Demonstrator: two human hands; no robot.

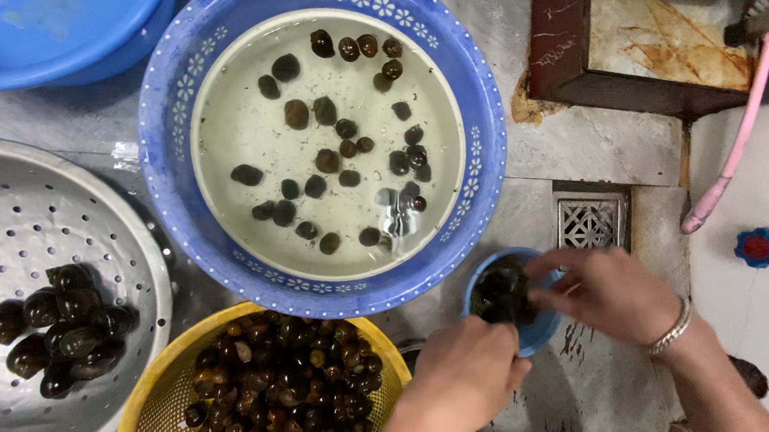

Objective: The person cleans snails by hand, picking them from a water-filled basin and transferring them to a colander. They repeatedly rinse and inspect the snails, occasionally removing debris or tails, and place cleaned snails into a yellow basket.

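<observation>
A view straight down from the person's head showed a wet grey stone floor (567,151) crowded with containers of dark snails. Largest, at the top centre, was a wide blue plastic basin with a white flower border (171,149), holding clear water in which a few dozen dark round snails (328,162) lay scattered well apart from one another. At the left edge sat a big perforated metal colander (9,194) with a small heap of larger, glossy black snails (58,329) piled together. At the bottom centre a yellow plastic strainer basket (148,417) was packed full of small brown and black snails (288,386), by far the biggest batch, so most of the sorting appeared to remain, while the colander and the basin held what seemed already handled. Part of another plain blue tub (53,36) showed at the top left. To the right lay a square metal floor drain (591,221), a pink-handled brush (736,145) and a small blue and red cap (763,247). Smallest, just right of the basket, was a little blue plastic bowl (534,331) holding a few dark snails. The left hand (465,376) gripped the bowl's near rim, fingers curled and pressed together. The right hand (607,296), wearing a silver bracelet (672,330), reached into the bowl with fingertips pinched over the snails inside it.
</observation>
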